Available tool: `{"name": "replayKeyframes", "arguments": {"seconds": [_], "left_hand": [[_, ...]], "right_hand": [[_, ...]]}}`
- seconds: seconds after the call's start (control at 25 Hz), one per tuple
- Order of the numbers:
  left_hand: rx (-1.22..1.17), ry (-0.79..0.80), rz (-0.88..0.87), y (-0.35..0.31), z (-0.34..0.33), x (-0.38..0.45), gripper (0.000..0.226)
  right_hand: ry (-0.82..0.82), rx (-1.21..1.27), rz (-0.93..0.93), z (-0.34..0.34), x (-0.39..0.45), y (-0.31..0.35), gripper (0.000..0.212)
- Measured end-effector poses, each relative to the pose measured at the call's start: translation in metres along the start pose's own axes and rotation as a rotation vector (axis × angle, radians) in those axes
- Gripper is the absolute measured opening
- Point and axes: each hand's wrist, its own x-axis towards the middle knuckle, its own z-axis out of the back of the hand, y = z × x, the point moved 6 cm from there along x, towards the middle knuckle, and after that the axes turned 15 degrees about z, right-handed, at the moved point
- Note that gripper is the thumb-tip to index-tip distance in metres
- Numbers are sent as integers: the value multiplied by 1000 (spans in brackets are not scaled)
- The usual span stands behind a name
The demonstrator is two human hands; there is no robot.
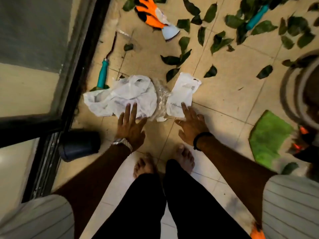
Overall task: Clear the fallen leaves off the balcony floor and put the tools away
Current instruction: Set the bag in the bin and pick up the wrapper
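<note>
We have both hands down — left hand (130, 126) with straight fingers on the white bag (120, 97), right hand (191, 125) spread on the paper packet (183, 94); leaves (219, 42) lie scattered beyond the bag, bare tile toward our feet.

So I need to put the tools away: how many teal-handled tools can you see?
2: one teal-handled tool by the door track left, one among leaves top right. Leaves may hide others.

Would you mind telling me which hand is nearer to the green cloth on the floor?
Right. The right hand is just left of the green cloth; the left hand lies farther away, on the white plastic bag.
</note>
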Motion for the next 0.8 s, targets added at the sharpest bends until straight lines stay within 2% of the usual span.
{"name": "replayKeyframes", "arguments": {"seconds": [0.04,0.12,0.24,0.32,0.4,0.48,0.56,0.6,0.68,0.76,0.8], "left_hand": [[57,-49,-5,0,-5,12,66],[94,-40,-9,0,-5,27,63],[-68,-12,-34,-4,3,19,58],[-436,26,41,-5,8,2,48],[-936,223,268,-9,14,-17,46],[-1291,489,485,-21,15,-40,52],[-1424,634,471,-33,17,-66,48],[-1419,599,430,-32,13,-74,44],[-1316,407,437,-15,4,-94,37],[-1236,264,589,16,-13,-105,32],[-1196,258,676,31,-21,-107,21]], "right_hand": [[22,-60,21,-6,9,-3,49],[65,-90,17,-8,18,-9,57],[28,-40,-41,0,10,-3,64],[-82,-29,-71,16,-13,12,63],[-183,-16,-34,36,-36,39,63],[-278,11,162,47,-59,87,58],[-213,115,450,47,-87,139,52],[-151,189,564,45,-103,159,50],[-113,344,633,43,-119,168,41],[-191,407,541,46,-103,146,30],[-230,408,447,48,-86,129,30]]}}
